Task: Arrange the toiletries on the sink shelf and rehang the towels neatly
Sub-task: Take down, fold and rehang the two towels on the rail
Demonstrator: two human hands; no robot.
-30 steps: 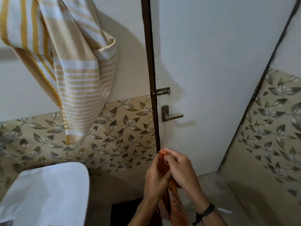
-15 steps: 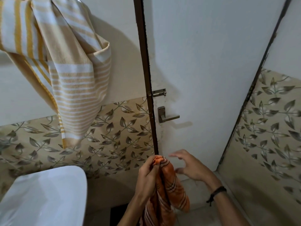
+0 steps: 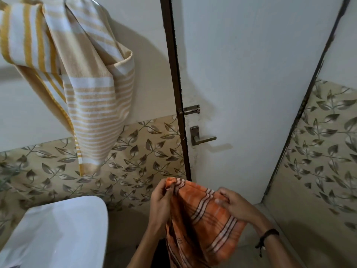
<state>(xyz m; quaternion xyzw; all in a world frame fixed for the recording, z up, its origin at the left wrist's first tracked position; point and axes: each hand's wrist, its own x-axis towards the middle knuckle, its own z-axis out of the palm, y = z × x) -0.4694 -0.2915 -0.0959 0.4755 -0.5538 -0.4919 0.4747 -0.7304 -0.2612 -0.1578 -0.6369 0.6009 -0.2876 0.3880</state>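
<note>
An orange towel with dark and white stripes hangs between my hands, low in the middle of the view. My left hand pinches its top left corner. My right hand grips the towel's upper edge further right, so the cloth spreads between them. A yellow and white striped towel hangs bunched and crooked high on the left wall, with one end drooping to a point.
A white sink fills the lower left corner. A white door with a lever handle and a slide bolt stands straight ahead in a dark frame. Leaf-patterned tiles cover the lower walls left and right.
My right hand let go of the bunched orange towel, moved to the right and took hold of its edge. The towel now spreads out between both hands instead of hanging in a bundle.
</note>
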